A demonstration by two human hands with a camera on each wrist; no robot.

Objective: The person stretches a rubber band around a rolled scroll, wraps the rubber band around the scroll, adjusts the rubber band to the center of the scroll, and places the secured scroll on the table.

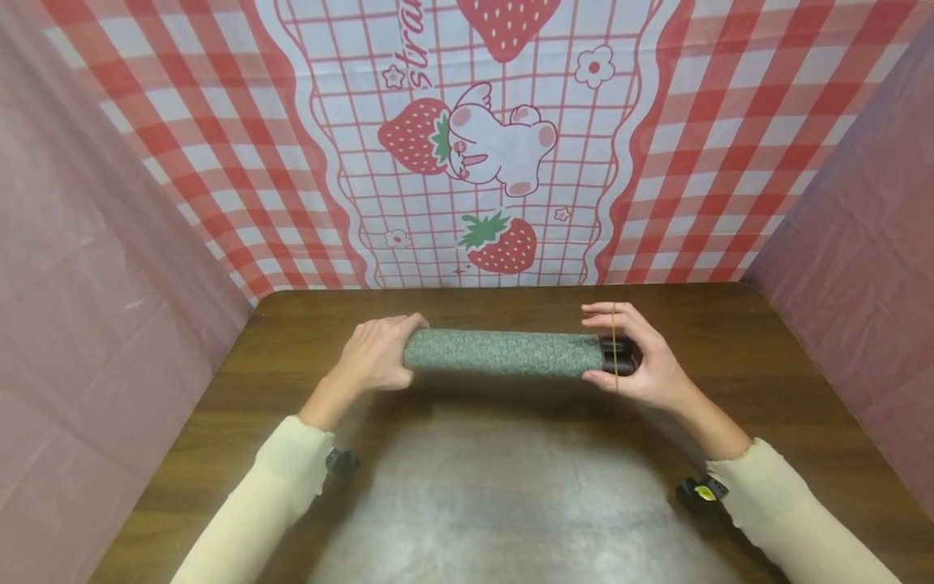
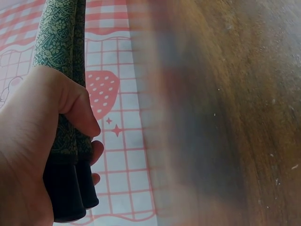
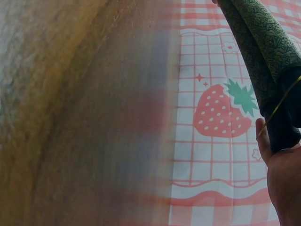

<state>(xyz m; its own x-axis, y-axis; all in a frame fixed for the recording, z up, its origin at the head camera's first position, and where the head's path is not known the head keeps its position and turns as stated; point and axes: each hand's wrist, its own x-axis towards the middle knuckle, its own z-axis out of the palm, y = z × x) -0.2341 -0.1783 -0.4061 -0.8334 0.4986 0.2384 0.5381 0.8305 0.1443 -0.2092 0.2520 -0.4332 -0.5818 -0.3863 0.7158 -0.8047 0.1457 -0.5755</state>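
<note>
A rolled scroll [image 1: 503, 352] in green patterned fabric is held level above the table, with two rolls lying side by side. My left hand [image 1: 375, 353] grips its left end, thumb on the near side; black knobs [image 2: 63, 190] stick out past that hand in the left wrist view. At the other end, my right hand [image 1: 653, 365] stretches a thin rubber band [image 1: 614, 345] between spread fingers and thumb. The band crosses the right black knobs [image 1: 619, 367], which sit inside the curve of that hand. Its fingers are mostly out of frame in the right wrist view.
The brown wooden table [image 1: 241, 405] lies below, with a glare patch near its front. A strawberry-print cloth [image 1: 467, 243] hangs behind its far edge. Pink curtains [image 1: 87, 324] close both sides. Each sleeve cuff carries a small dark camera [image 1: 341, 462].
</note>
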